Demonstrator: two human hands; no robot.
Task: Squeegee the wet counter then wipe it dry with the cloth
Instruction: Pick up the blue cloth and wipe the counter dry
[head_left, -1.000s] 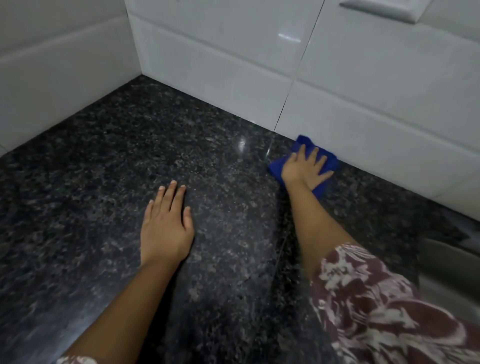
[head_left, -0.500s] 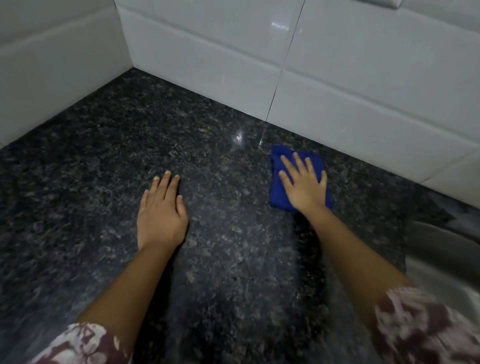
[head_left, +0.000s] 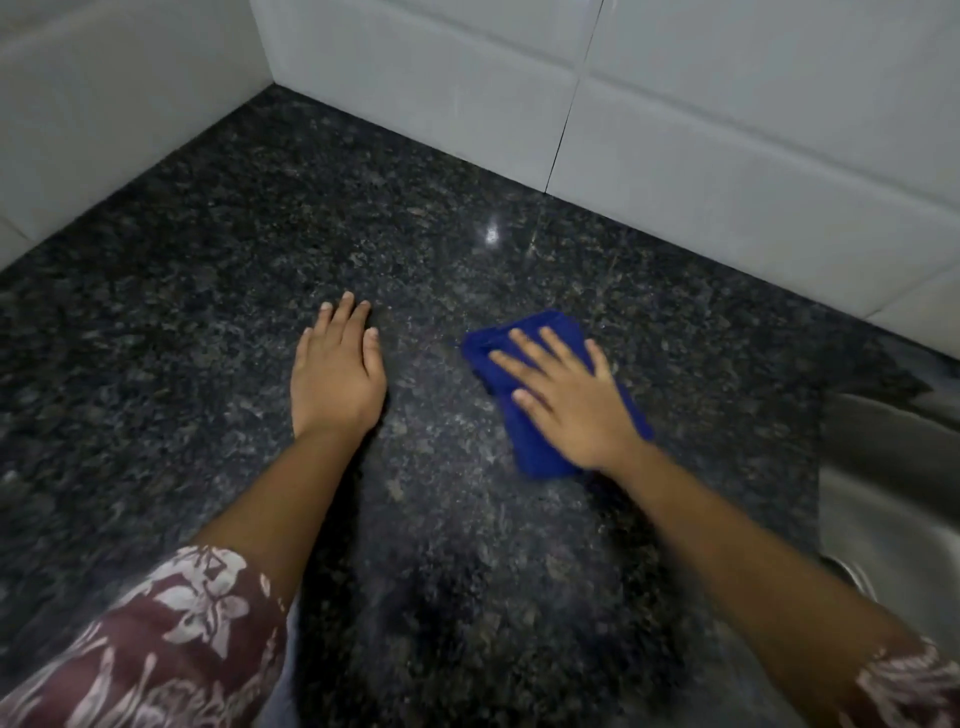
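A folded blue cloth (head_left: 524, 447) lies on the dark speckled granite counter (head_left: 260, 249), right of centre. My right hand (head_left: 566, 400) presses flat on top of it with fingers spread, covering most of the cloth. My left hand (head_left: 335, 376) rests palm down on the bare counter to the left of the cloth, fingers together, holding nothing. No squeegee is in view.
White tiled walls (head_left: 727, 130) meet in a corner at the back left and border the counter. A steel sink (head_left: 893, 478) cuts into the counter at the right edge. Patterned maroon sleeves show at the bottom corners.
My right hand has dragged the blue cloth from the back wall toward me across the counter. My left hand has stayed flat in about the same spot.
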